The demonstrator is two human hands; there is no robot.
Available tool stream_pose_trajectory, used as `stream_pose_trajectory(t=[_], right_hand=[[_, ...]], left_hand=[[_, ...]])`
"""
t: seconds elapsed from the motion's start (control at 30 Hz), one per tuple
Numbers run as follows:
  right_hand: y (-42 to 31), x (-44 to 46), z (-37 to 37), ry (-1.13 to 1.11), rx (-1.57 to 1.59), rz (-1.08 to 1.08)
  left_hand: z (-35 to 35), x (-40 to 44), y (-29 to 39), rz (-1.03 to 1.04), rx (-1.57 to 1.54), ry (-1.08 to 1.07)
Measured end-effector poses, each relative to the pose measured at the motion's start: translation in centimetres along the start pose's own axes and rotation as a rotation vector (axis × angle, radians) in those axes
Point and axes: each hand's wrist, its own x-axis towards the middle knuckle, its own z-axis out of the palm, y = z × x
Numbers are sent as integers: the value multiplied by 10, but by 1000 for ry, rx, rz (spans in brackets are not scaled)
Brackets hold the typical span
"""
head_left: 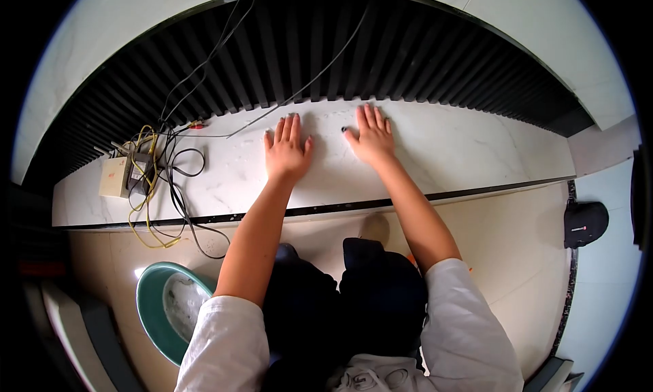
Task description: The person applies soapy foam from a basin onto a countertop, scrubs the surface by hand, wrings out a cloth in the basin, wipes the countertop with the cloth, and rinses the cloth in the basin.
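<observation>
Palm down, my left hand (286, 152) lies flat on a white marble-patterned ledge (462, 150), fingers stretched out toward the black slatted panel (292, 59). My right hand (373, 140) rests on the same ledge a little to the right, also flat with its thumb out to the side. Neither hand holds anything. A dark spot shows at the tip of the right thumb; I cannot tell what it is. Droplets or small marks dot the ledge around the fingertips. A thin grey cable (299, 91) runs across the panel and down to the ledge, left of my left hand.
At the ledge's left end sit a whitish box (113, 177) and tangled yellow and black cables (178, 195), some hanging over the edge. A green basin (155, 310) with foamy water stands on the floor at lower left. A black cap (585, 224) lies at right.
</observation>
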Motion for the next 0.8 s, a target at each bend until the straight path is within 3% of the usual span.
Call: stream_pose_trajectory(t=[0.17, 0.27, 0.4, 0.5, 0.67, 0.73, 0.8], right_hand=[[-20, -68, -7, -21, -5, -281], [-12, -58, -5, -27, 42, -279], [18, -2, -7, 12, -38, 106], [14, 0, 0, -19, -73, 127], [-27, -86, -8, -33, 78, -496], [-25, -92, -11, -63, 90, -552], [-18, -74, -3, -15, 34, -448]], left_hand=[[0, 0, -1, 12, 7, 2], [2, 1, -3, 12, 15, -8], [2, 0, -4, 11, 32, -5], [1, 0, -1, 7, 36, -13], [2, 3, -2, -6, 11, -27], [2, 2, -3, -6, 29, -28], [1, 5, -3, -1, 32, -20]])
